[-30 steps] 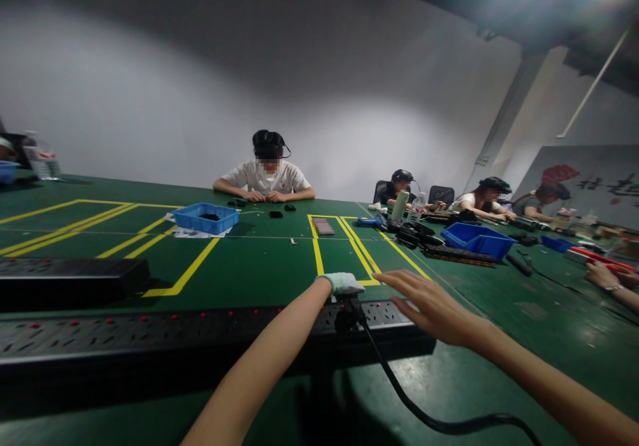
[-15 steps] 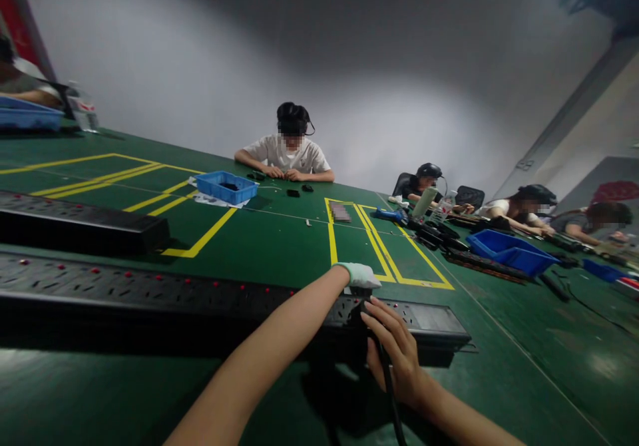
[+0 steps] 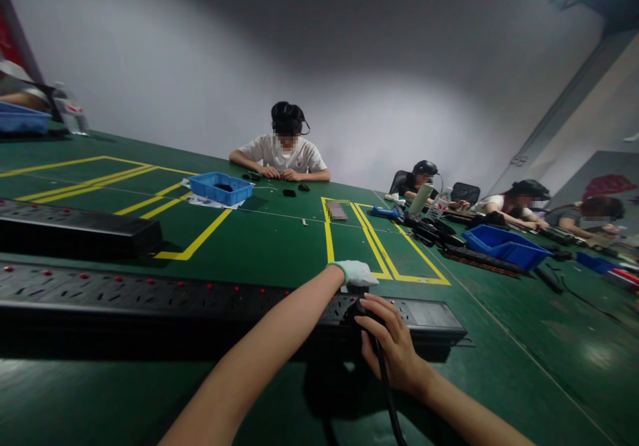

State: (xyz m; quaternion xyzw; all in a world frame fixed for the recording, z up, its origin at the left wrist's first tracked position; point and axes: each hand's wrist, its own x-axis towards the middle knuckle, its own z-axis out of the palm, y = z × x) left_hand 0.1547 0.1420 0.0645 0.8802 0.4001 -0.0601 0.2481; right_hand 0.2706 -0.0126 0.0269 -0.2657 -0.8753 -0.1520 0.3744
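Observation:
A long black power strip with a row of red lights and sockets lies across the table before me. My right hand closes its fingers around a black plug at the strip's right part. From the plug a thick black cable runs down towards me. My left hand, in a white glove with a green cuff, reaches across to the strip's far side, just behind the plug. A small dark part shows beneath the glove; the left fingertips are hidden.
Another black power strip lies at the left. Further back are a blue tray, yellow tape lines and a blue bin at the right. Across the table sits a co-worker; other people work at the far right.
The view has shifted slightly. My right fingers have moved a little on the plug, which now shows its round end more. My left hand stays behind the strip.

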